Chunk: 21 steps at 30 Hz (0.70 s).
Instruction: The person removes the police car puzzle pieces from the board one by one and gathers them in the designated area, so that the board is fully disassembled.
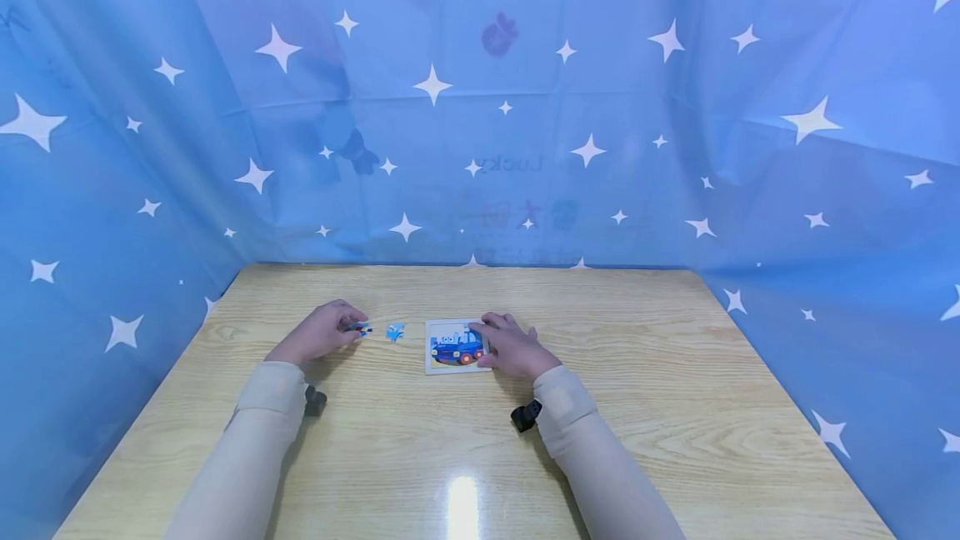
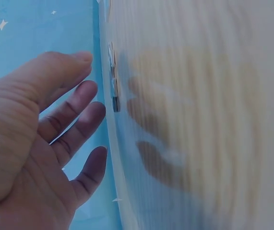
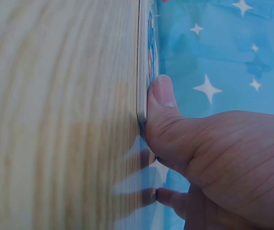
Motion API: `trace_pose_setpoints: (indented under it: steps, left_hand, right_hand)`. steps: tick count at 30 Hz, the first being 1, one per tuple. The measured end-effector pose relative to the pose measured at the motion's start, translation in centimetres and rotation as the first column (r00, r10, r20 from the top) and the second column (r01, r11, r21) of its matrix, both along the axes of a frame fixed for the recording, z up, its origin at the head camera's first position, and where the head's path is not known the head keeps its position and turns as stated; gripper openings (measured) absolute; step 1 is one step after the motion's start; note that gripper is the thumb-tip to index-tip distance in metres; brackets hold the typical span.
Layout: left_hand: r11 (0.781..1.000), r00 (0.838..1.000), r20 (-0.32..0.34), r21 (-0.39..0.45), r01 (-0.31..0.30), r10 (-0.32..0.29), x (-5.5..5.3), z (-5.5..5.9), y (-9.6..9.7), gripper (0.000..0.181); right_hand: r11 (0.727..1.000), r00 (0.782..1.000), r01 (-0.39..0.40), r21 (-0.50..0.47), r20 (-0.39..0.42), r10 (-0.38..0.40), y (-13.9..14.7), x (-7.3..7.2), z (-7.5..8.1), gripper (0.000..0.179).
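Observation:
A small jigsaw puzzle (image 1: 455,347) in a white tray, with a blue cartoon vehicle on it, lies flat on the table. My right hand (image 1: 516,348) holds the tray at its right side. The thumb (image 3: 163,93) presses on its near corner in the right wrist view, and a finger reaches over the upper right part. To the left, my left hand (image 1: 321,333) hovers above loose puzzle pieces (image 1: 362,329), its fingers relaxed and apart from them in the left wrist view. Another blue puzzle piece (image 1: 395,332) lies between that hand and the tray.
The wooden table (image 1: 637,340) extends around both hands. A blue curtain (image 1: 480,107) with white stars hangs behind it and at both sides. A small black camera sits on each wrist.

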<state>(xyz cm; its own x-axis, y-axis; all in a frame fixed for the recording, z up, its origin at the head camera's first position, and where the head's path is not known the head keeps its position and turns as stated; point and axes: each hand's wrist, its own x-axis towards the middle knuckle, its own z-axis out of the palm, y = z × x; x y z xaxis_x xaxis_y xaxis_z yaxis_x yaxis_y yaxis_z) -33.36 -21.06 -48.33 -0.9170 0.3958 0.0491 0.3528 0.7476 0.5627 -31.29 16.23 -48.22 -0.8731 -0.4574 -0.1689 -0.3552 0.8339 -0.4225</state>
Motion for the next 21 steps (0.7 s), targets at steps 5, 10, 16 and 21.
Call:
trace_pose_setpoints:
  steps: [5,10,16,21]
  left_hand:
    - [1.0,1.0,-0.004,0.014,0.003,-0.003,0.0,-0.1,0.1,0.029]
    - [0.999,1.0,-0.005,0.032,0.019,-0.019,0.1,0.1,0.4,0.029]
    - [0.999,1.0,0.015,0.042,0.01,-0.011,0.2,0.0,0.8,0.029]
    - [0.998,1.0,0.014,0.054,0.02,-0.021,0.1,-0.2,1.1,0.029]
  right_hand:
    - [1.0,1.0,0.001,0.003,0.0,-0.001,0.0,0.0,0.0,0.066]
    - [1.0,1.0,0.001,-0.002,0.005,-0.001,0.0,0.1,0.0,0.066]
    - [1.0,1.0,-0.008,0.009,0.001,0.008,0.0,0.0,0.1,0.066]
    - [1.0,1.0,-0.009,0.002,0.0,0.009,0.0,0.1,0.2,0.065]
